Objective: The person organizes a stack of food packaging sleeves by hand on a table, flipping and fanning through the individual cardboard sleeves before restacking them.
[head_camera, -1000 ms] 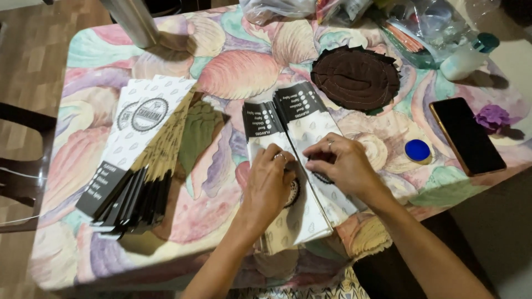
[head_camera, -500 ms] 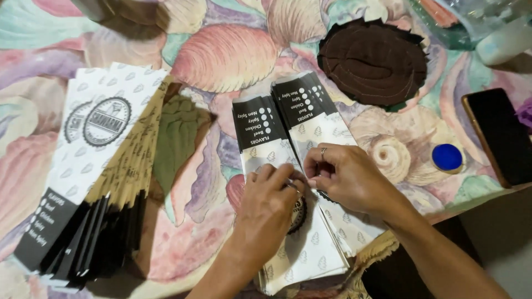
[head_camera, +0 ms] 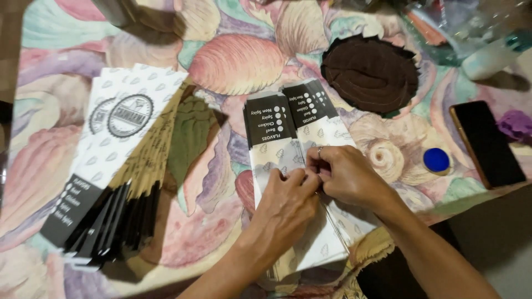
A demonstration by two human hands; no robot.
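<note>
On the shell-patterned tablecloth (head_camera: 233, 55), a fanned stack of paper bags (head_camera: 111, 166) lies well left of two white bags (head_camera: 288, 138) with black ends; both hands meet on these, the left hand (head_camera: 285, 207) and right hand (head_camera: 346, 174) apparently pinching paper, fingers together; right of them lie a brown mat (head_camera: 370, 75), a phone (head_camera: 487, 144) and a blue cap (head_camera: 436, 160)

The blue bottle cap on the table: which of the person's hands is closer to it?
The right hand. It rests on the paper sleeves just left of the blue bottle cap, apart from it. The left hand lies farther away, on the far side of the right hand.
</note>
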